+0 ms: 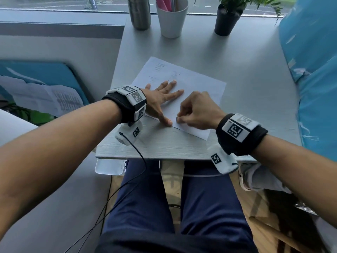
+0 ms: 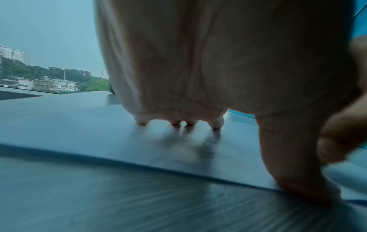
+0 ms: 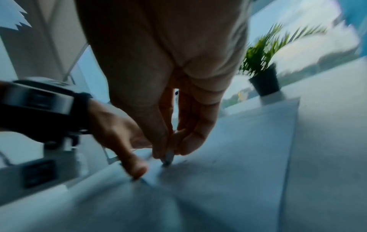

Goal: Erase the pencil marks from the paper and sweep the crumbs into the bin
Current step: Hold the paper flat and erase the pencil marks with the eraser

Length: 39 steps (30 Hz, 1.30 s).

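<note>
White paper sheet [image 1: 197, 88] is laid askew on the grey wood-grain table [image 1: 237, 57], near edge close to the table front. Faint pencil marks [image 1: 174, 74] are seen on the far part of the sheet, so the erasing step is judged in hand, with sweeping not yet begun. Sheet is pinned by the left hand [image 1: 160, 96]: fingers spread flat and straight, thumb pressed at the sheet's near-left edge. Right hand [image 1: 197, 111] is curled, with a small grey eraser [image 3: 168, 157] pinched between thumb and fingertips and its tip pressed on the paper just beside the left thumb. Few dark specks, possibly crumbs, are seen near the tip; too small to confirm. Next move is judged to call for short strokes under steady left-hand pressure so the sheet is not creased, then a shift toward the far marks. Bin is not identified with certainty in any view.
</note>
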### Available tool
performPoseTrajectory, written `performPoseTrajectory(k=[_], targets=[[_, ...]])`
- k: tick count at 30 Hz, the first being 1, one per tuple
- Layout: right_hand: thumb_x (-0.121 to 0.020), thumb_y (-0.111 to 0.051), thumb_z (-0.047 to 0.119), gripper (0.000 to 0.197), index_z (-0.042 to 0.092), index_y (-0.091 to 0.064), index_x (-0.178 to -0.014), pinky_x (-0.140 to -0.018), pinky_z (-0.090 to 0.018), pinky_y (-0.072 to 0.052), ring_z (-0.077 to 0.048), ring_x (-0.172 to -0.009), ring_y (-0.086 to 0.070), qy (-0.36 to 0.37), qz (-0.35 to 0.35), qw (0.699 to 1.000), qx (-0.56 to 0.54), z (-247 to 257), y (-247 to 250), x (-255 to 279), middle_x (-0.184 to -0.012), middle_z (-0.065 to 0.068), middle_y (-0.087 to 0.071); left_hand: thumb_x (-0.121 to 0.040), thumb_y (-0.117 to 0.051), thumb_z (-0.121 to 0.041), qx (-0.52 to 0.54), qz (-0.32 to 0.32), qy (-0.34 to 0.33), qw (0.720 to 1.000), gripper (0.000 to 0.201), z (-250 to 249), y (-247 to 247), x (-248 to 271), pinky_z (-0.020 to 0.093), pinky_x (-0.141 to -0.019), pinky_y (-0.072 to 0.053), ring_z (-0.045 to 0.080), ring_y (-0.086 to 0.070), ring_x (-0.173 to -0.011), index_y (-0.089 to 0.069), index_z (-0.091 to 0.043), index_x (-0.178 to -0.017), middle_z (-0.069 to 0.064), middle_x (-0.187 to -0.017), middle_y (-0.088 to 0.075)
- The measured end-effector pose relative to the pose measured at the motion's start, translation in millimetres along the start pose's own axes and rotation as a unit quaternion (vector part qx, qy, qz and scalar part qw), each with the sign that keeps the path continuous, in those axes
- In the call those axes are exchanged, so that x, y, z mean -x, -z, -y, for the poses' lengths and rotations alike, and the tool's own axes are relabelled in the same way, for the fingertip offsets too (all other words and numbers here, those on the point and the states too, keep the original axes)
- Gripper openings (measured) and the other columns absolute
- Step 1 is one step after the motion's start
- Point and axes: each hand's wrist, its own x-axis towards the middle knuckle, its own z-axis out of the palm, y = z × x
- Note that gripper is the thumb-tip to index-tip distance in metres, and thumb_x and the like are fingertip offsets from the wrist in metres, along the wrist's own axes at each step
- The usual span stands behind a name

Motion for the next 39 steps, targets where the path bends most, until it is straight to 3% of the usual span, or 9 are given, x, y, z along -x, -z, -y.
performPoseTrajectory(k=[4,8,12,16,19,23,29,35,39], targets=[[-0.069,-0.08,0.023,0.006,0.018,-0.079,-0.072,-0.061,-0.013,-0.046,-0.007,-0.064,-0.063,-0.053,-0.06,0.997,-0.02,-12,10,-10,-0.067,0.003,-0.072,-0.065,-0.07,-0.073,0.009,-0.005,-0.003,1.0,0.123,0,0,-2,0.06,-0.113,0.013,0.013,0.03,-0.143,0.02,-0.048,-0.147,-0.009,-0.154,0.036],[-0.07,-0.079,0.018,0.005,0.014,-0.079,-0.072,-0.065,-0.018,-0.052,-0.009,-0.064,-0.065,0.008,-0.001,1.0,-0.001,2,3,-1,-0.068,0.002,-0.073,-0.066,-0.069,-0.073,0.002,-0.008,0.0,1.0,0.124,1,-2,-1,0.059,-0.113,0.012,0.013,0.03,-0.142,0.02,-0.047,-0.147,-0.009,-0.154,0.036],[-0.071,-0.077,0.02,0.008,0.015,-0.08,-0.076,-0.077,-0.025,-0.055,-0.012,-0.072,-0.068,-0.031,-0.054,0.998,-0.011,-7,11,-11,-0.071,0.001,-0.074,-0.067,-0.07,-0.072,0.004,-0.01,-0.001,1.0,0.122,-1,-1,-1,0.058,-0.113,0.013,0.013,0.03,-0.143,0.02,-0.048,-0.146,-0.009,-0.154,0.036],[-0.074,-0.074,0.016,0.008,0.012,-0.079,-0.078,-0.072,-0.022,-0.055,-0.011,-0.069,-0.069,0.026,0.013,1.0,0.007,9,-3,-3,-0.074,0.0,-0.075,-0.066,-0.068,-0.073,-0.002,-0.003,0.0,1.0,0.124,-1,-1,-1,0.06,-0.113,0.013,0.013,0.031,-0.142,0.022,-0.046,-0.146,-0.009,-0.153,0.038],[-0.071,-0.074,0.019,0.01,0.014,-0.08,-0.077,-0.071,-0.027,-0.057,-0.011,-0.065,-0.068,-0.033,-0.042,0.999,-0.013,-2,9,-16,-0.07,-0.001,-0.074,-0.066,-0.069,-0.072,0.004,0.002,0.001,1.0,0.124,-3,1,-1,0.059,-0.113,0.015,0.013,0.031,-0.142,0.022,-0.046,-0.146,-0.008,-0.153,0.038],[-0.072,-0.071,0.014,0.009,0.009,-0.078,-0.073,-0.067,-0.025,-0.053,-0.015,-0.065,-0.068,0.026,0.016,1.0,0.008,12,-3,-7,-0.068,-0.004,-0.073,-0.066,-0.069,-0.073,-0.006,-0.002,0.002,1.0,0.125,-2,-1,-1,0.06,-0.113,0.012,0.013,0.031,-0.142,0.023,-0.045,-0.146,-0.008,-0.153,0.038],[-0.072,-0.071,0.015,0.009,0.01,-0.078,-0.074,-0.068,-0.03,-0.057,-0.013,-0.064,-0.068,0.008,-0.015,1.0,0.007,6,2,-15,-0.068,-0.002,-0.073,-0.066,-0.069,-0.073,-0.002,-0.002,0.004,1.0,0.125,-2,0,-1,0.06,-0.113,0.013,0.014,0.031,-0.142,0.022,-0.044,-0.147,-0.008,-0.153,0.038],[-0.07,-0.073,0.016,0.01,0.01,-0.079,-0.075,-0.066,-0.022,-0.055,-0.014,-0.066,-0.068,-0.015,-0.046,0.999,-0.007,2,6,-22,-0.069,-0.003,-0.073,-0.066,-0.068,-0.074,-0.005,0.0,0.003,1.0,0.125,-3,0,0,0.06,-0.113,0.013,0.013,0.031,-0.142,0.021,-0.043,-0.147,-0.008,-0.153,0.038],[-0.069,-0.072,0.015,0.009,0.011,-0.079,-0.073,-0.063,-0.02,-0.053,-0.014,-0.062,-0.068,0.032,0.011,0.999,0.008,12,-4,-15,-0.067,-0.002,-0.073,-0.066,-0.068,-0.074,-0.007,-0.002,0.0,1.0,0.125,0,-1,-1,0.06,-0.113,0.012,0.013,0.031,-0.142,0.021,-0.042,-0.148,-0.007,-0.153,0.038]])
